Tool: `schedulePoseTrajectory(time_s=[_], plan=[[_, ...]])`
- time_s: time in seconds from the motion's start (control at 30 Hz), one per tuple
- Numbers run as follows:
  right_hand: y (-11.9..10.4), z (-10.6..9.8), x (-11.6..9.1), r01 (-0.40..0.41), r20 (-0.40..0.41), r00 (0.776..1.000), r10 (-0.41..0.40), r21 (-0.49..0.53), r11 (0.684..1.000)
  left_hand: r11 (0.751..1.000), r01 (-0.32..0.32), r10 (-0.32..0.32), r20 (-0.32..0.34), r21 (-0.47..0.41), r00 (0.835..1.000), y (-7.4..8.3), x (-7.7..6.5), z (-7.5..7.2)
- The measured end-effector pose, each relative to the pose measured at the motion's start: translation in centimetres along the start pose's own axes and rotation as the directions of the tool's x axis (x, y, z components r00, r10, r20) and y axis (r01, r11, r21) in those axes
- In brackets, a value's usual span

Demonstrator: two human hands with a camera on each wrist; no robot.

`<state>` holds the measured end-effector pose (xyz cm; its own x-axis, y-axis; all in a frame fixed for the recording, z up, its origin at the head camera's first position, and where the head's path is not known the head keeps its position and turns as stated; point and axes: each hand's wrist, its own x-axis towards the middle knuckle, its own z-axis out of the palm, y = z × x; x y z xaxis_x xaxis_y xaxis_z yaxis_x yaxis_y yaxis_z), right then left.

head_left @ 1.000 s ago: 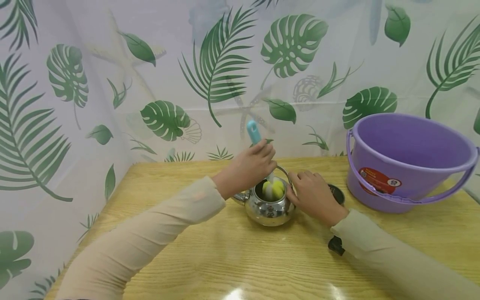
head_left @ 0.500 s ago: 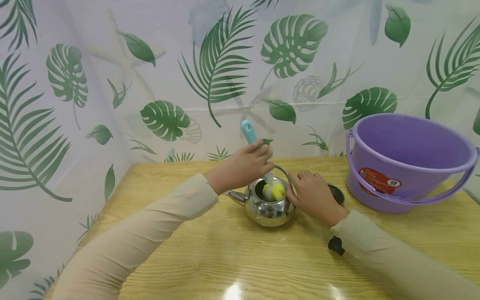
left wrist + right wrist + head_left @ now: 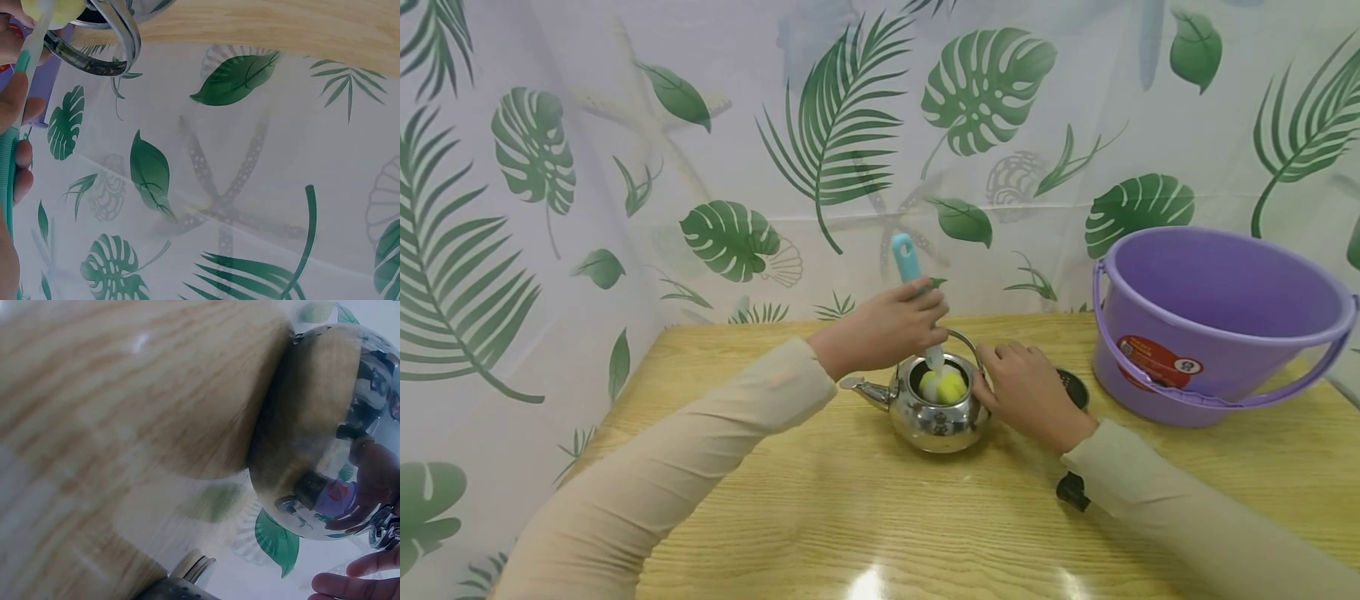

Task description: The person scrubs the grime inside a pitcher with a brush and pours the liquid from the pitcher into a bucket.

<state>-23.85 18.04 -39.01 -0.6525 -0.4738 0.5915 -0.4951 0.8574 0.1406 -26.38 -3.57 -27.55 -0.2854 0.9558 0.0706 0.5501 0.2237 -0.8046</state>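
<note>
A shiny steel kettle (image 3: 936, 425) stands upright and lidless on the table, its spout (image 3: 868, 390) pointing left. My left hand (image 3: 887, 327) grips the blue handle (image 3: 906, 260) of a sponge brush from above. The brush's yellow and white sponge head (image 3: 947, 386) sits inside the kettle's mouth. In the left wrist view, fingers (image 3: 24, 164) curl around the brush handle, and the kettle's raised bail handle (image 3: 119, 37) is close by. On the kettle's right side, my right hand (image 3: 1026, 392) holds it where the bail handle meets the body; the right wrist view shows fingertips (image 3: 334, 584) there.
A large purple bucket (image 3: 1210, 367) with its handle hanging in front stands at the right. Behind my right hand lies a round dark perforated piece (image 3: 1075, 387). A small black object (image 3: 1072, 492) shows beside the right sleeve. A leaf-print curtain (image 3: 865, 167) hangs behind the wooden table (image 3: 820, 517).
My left hand has shifted slightly left, and the brush handle's tip has swung left and back. The sponge head has turned inside the kettle, and the spout is more visible. My right hand stays put.
</note>
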Motion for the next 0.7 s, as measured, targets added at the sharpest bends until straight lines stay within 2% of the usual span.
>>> schedulePoseTrajectory(time_s=[0.2,0.43,0.7], plan=[[0.02,0.08,-0.02,-0.011,0.02,1.0,0.011,-0.001,1.0,0.998,-0.038,0.036,0.029,0.055,0.999,-0.22,0.1,-0.59],[0.09,0.04,-0.08,-0.011,0.023,1.0,0.011,0.002,1.0,0.989,-0.056,0.047,0.071,0.135,0.996,-0.35,0.2,-1.04],[0.07,0.2,-0.04,-0.006,0.003,1.0,0.006,0.002,1.0,0.99,-0.007,-0.005,0.081,0.142,0.997,-0.59,0.39,-0.68]])
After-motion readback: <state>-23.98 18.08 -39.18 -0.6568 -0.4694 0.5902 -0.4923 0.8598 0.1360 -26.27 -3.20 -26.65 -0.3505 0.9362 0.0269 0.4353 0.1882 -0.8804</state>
